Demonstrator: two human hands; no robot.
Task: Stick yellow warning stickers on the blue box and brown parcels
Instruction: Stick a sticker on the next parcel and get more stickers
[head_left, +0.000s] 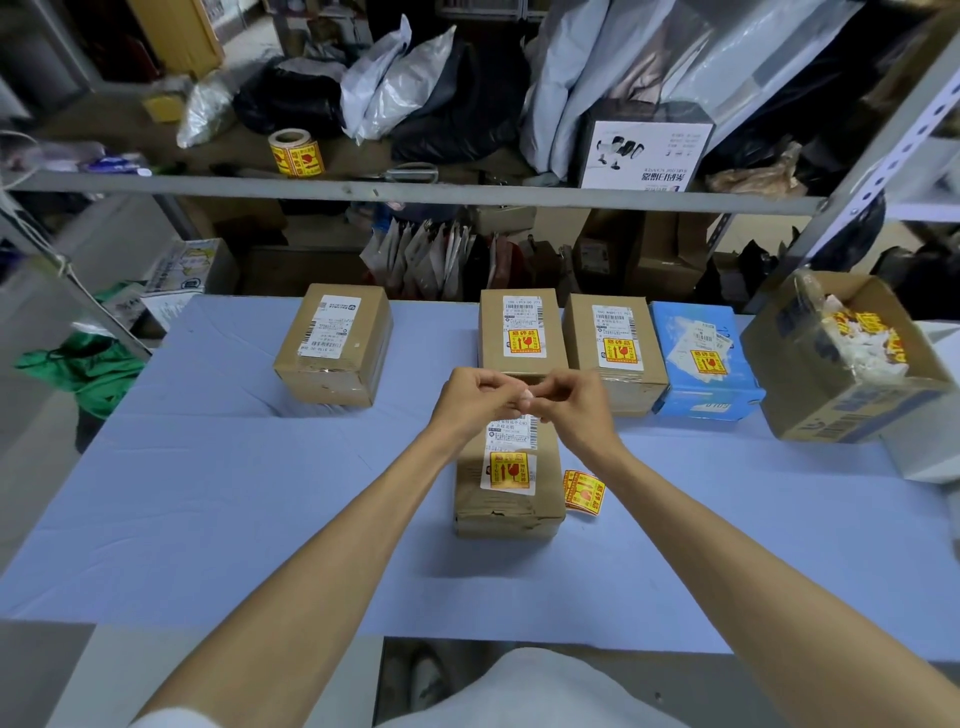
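**Head view.** The left hand and right hand meet in the air above the near parcel; the fingers of both are curled narrow, with thumb and forefinger tips pinched on a pale scrap; this may be peeled backing or a sticker seen edge-on, being too small to tell. The near parcel lies mid-table and already bears a yellow sticker on its white label; a loose sticker strip lies just beside it on the right. Along the far edge stand the blue box and, to its left, two brown parcels, each labelled; the far-left parcel, set well apart, shows no yellow. An open carton at far right holds discarded backings; a sticker roll sits on the shelf above.

**Step in hand, as judged.** The near parcel's labelling looks finished; the fingers are either disposing of its leftover or readying another sticker; one parcel remains. The next move calls for a sticker freed cleanly of its backing, carried left across the table without folding on itself, and pressed flat on the far-left parcel's top.
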